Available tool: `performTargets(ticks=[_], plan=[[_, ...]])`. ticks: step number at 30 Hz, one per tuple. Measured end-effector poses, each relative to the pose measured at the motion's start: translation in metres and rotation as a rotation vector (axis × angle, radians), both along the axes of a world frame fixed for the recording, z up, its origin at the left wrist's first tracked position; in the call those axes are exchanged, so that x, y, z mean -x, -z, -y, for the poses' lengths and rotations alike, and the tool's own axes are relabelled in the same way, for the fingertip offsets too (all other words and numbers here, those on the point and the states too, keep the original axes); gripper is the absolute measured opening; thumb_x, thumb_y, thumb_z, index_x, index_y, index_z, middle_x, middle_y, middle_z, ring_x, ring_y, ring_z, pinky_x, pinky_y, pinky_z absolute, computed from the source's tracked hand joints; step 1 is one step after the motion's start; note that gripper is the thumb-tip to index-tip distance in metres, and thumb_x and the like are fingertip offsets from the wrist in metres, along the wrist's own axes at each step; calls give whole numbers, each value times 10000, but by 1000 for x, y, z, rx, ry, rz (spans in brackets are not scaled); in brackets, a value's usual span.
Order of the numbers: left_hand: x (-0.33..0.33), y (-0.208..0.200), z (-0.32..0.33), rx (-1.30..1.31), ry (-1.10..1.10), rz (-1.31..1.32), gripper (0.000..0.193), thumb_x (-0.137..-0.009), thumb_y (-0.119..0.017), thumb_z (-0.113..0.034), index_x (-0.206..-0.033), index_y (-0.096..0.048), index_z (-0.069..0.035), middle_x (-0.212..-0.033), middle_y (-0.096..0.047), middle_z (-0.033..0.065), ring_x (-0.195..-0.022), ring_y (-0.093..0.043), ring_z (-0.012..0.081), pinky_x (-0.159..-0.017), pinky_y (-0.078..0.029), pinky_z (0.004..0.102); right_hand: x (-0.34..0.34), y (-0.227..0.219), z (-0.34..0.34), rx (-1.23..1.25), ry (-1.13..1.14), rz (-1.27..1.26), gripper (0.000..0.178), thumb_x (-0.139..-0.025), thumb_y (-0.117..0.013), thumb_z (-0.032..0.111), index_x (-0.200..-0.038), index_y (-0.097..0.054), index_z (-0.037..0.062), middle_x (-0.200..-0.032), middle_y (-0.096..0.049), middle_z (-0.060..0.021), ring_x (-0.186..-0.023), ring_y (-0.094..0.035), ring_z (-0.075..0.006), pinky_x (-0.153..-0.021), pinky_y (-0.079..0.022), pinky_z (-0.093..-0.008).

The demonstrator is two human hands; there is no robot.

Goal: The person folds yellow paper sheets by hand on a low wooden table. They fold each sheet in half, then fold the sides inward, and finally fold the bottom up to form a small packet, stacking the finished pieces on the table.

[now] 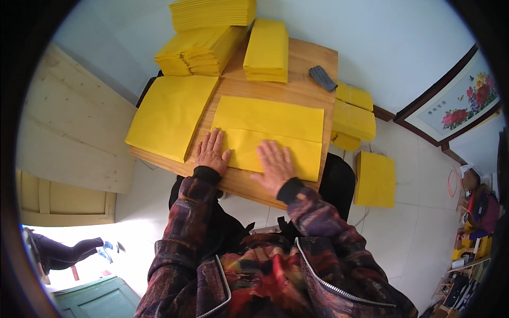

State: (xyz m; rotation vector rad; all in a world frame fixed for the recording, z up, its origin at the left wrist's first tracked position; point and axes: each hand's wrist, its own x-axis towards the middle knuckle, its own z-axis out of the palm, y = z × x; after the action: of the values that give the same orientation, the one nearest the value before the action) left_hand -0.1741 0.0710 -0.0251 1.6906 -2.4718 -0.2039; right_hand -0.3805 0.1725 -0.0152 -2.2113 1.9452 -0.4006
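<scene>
Both hands lie flat — left hand [211, 152], right hand [274, 164] — on a folded yellow paper sheet [268, 135]. Fingers spread, gripping nothing. Paper stacks [200, 50] sit behind.

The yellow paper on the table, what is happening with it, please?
A person presses both hands flat on a large yellow paper sheet lying on a small wooden table. The left hand rests at the sheet's near left edge, the right hand on its folded lower half. A stack of unfolded yellow sheets lies to the left. Piles of folded yellow paper sit at the far side, beside a dark grey object.
</scene>
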Motion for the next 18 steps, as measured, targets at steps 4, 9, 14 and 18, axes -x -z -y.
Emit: performTargets(ticks=[4,9,14,18], plan=[[-1,2,0,2,4,-7,626,-906,-465,-404,-1458,-291,-164,-1542,-225,32,-1422,-191,244,-1146,-155,429,66,-1,-40,-22,199,0,843,-821,-613,489,-1431,-275,15,-1540,-170,-132,-1422,-137,-298,-1141,-103,-473],[-2,7,0,41,4,-34,632,-884,-495,-404,-1440,-327,-153,-1526,-265,51,-1408,-232,258,-1136,-179,438,67,-18,-44,-87,254,-20,827,-841,-601,470,-1429,-266,-5,-1543,-154,-136,-1426,-120,-303,-1135,-97,-504],[1,5,-3,40,-4,-57,627,-881,-499,-406,-1425,-346,-134,-1518,-279,57,-1403,-242,245,-1130,-186,448,18,-27,-15,-64,55,51,776,-858,-572,465,-1433,-288,27,-1548,-163,-104,-1432,-112,-296,-1133,-80,-532],[-1,-3,-3,-1,-1,-70,635,-885,-489,-428,-1426,-335,-134,-1523,-266,46,-1412,-215,235,-1137,-167,437,32,-17,-17,-86,109,-44,762,-835,-612,435,-1430,-301,75,-1536,-201,-107,-1417,-154,-315,-1123,-113,-538]])
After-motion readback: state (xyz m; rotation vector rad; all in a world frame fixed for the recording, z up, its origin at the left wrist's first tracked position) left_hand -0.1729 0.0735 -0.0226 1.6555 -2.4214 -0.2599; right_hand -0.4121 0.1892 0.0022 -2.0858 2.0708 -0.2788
